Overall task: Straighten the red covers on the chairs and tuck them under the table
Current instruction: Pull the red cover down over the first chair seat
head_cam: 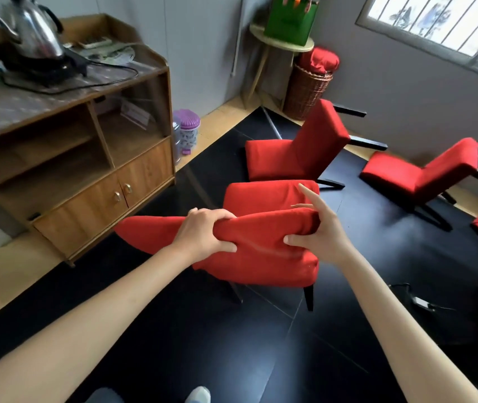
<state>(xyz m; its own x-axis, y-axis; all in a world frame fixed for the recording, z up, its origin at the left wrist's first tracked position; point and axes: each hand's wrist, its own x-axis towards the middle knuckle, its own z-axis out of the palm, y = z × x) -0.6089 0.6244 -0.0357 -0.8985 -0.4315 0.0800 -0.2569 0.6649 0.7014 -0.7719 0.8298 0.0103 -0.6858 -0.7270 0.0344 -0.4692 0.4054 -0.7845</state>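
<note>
Both hands work the chair's top edge: left hand (202, 234) grips the red cover (261, 245); right hand (316, 228) pinches loosely, two fingers straight. Pull down evenly.

Matt red cloth chair cover (264, 251), glossy black floor (202, 344), wooden cabinet (86, 181) (shiny metal kettle (32, 30) on top)

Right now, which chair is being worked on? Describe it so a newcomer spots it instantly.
Start at the wooden cabinet on the left; just right of it, on the black floor, stands the nearest red chair. Unlike the two red chairs behind it, its backrest cover is bunched, the left hand gripping it and the right hand pinching it.
</note>
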